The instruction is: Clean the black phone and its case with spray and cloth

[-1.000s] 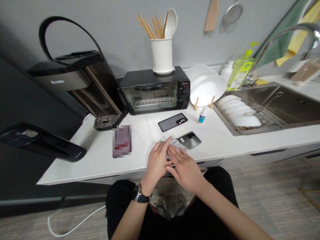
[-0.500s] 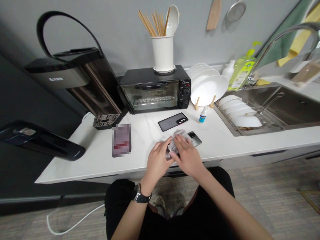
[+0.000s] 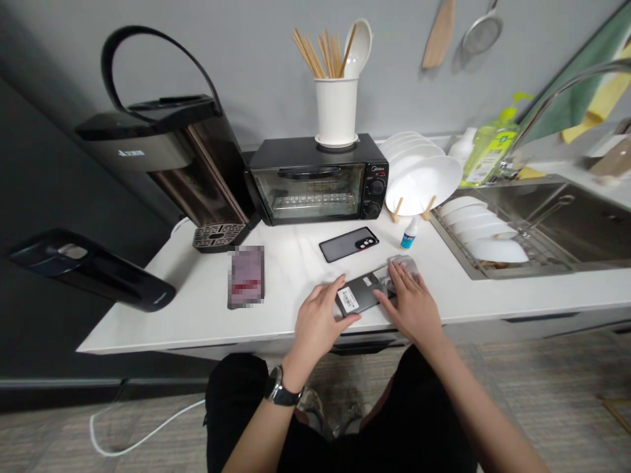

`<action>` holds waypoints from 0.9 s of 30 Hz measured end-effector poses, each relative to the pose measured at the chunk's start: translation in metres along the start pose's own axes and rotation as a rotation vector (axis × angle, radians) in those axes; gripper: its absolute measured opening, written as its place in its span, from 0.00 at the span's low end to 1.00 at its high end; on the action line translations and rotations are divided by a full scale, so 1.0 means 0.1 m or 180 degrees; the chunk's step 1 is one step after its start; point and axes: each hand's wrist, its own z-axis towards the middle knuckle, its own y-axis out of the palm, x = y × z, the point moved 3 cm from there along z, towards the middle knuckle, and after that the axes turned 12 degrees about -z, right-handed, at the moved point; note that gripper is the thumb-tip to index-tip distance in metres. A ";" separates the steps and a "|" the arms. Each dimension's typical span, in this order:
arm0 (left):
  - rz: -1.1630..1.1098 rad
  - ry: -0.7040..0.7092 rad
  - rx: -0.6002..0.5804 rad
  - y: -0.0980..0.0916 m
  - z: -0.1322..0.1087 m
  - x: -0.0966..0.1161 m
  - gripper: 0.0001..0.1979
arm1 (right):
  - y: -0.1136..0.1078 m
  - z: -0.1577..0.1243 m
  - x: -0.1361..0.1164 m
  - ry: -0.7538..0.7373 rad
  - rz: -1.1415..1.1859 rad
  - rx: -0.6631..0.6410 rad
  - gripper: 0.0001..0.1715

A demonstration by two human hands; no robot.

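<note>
A grey phone (image 3: 362, 293) with white stickers lies back up near the counter's front edge. My left hand (image 3: 318, 320) grips its left end between thumb and fingers. My right hand (image 3: 408, 299) presses a crumpled greyish cloth (image 3: 407, 264) against the phone's camera end, fingers close together. Behind the phone lies a dark-rimmed phone case (image 3: 349, 244). A small white bottle with a blue label (image 3: 409, 234) stands to the right of the case.
A blurred-out flat item (image 3: 246, 276) and a dark flask (image 3: 93, 269) are at the left. Behind are a drink dispenser (image 3: 197, 171), a toaster oven (image 3: 315, 184) and racked plates (image 3: 424, 177). The sink (image 3: 586, 223) is at the right.
My right hand has slid right with the cloth, uncovering more of the phone's back and its stickers. My left hand stays at the phone's left end. The camera view has shifted slightly.
</note>
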 end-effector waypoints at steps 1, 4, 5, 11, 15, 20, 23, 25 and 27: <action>-0.0005 -0.0012 0.0005 0.00 0.00 0.00 0.44 | 0.03 0.05 -0.06 0.0052 -0.0009 0.0042 0.46; -0.0017 -0.0022 0.0029 -0.01 -0.02 -0.01 0.43 | 0.01 0.07 -0.41 -0.0020 0.0079 0.0049 0.46; -0.0012 -0.0021 0.0015 -0.01 -0.02 -0.01 0.42 | -0.03 0.03 -0.55 -0.0167 0.0162 -0.0006 0.45; 0.0123 -0.0088 -0.0114 -0.01 -0.01 -0.02 0.41 | -0.35 -0.29 -0.92 -0.1086 0.0873 -0.0508 0.37; 0.0032 -0.0009 -0.0057 -0.01 -0.01 0.01 0.44 | -0.30 -0.28 -0.36 -0.0747 0.0663 -0.0484 0.29; 0.0028 -0.0054 -0.0022 -0.01 0.00 0.02 0.44 | -0.10 -0.06 -0.05 -0.0018 0.0173 -0.0107 0.40; 0.0014 -0.0055 -0.0030 -0.01 -0.01 0.01 0.42 | -0.08 -0.01 -0.46 -0.0011 0.0286 -0.0088 0.41; 0.0017 -0.0004 -0.0048 -0.01 -0.03 -0.01 0.41 | -0.14 -0.06 -0.81 -0.0319 0.0521 -0.0219 0.38; 0.0074 0.0020 -0.0069 0.00 -0.05 -0.03 0.41 | -0.24 -0.16 -1.03 -0.0678 0.0746 -0.0360 0.36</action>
